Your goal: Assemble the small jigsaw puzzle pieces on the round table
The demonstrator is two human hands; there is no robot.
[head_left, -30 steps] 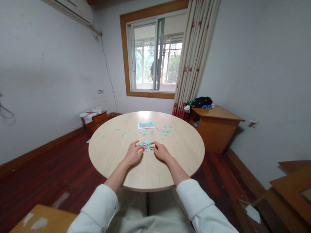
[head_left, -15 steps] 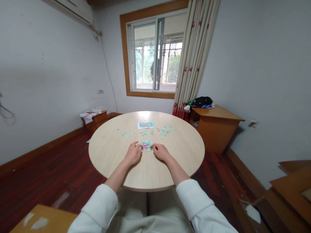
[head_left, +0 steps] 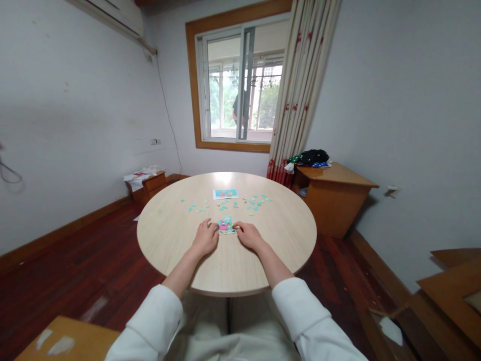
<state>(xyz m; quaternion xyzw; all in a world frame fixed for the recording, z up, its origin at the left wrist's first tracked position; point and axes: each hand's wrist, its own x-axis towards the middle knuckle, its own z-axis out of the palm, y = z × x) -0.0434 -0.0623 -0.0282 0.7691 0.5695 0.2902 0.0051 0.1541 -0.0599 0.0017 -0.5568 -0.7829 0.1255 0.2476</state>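
Observation:
A small, partly assembled jigsaw puzzle (head_left: 226,225) in teal and pink lies flat on the round table near its middle. At its left edge rests my left hand (head_left: 206,236), fingers spread, with the thumb side beside the pink part. My right hand (head_left: 248,235) is at the right edge, its fingers bent and the fingertips at the border of the puzzle. Whether a loose piece is under those fingertips is too small to tell. Several loose puzzle pieces (head_left: 258,203) are scattered beyond the puzzle, and a printed picture sheet (head_left: 225,194) lies behind them.
The round wooden table (head_left: 169,240) stands before me. To the right a wooden desk (head_left: 330,195) bears a heap of dark cloth (head_left: 314,158). A small cabinet (head_left: 154,184) with papers is at the back left, and a curtain (head_left: 296,90) hangs by the window.
My left hand has shifted slightly left, so more of the puzzle's left edge shows. The right hand stays nearly in place, and the puzzle lies where it was.

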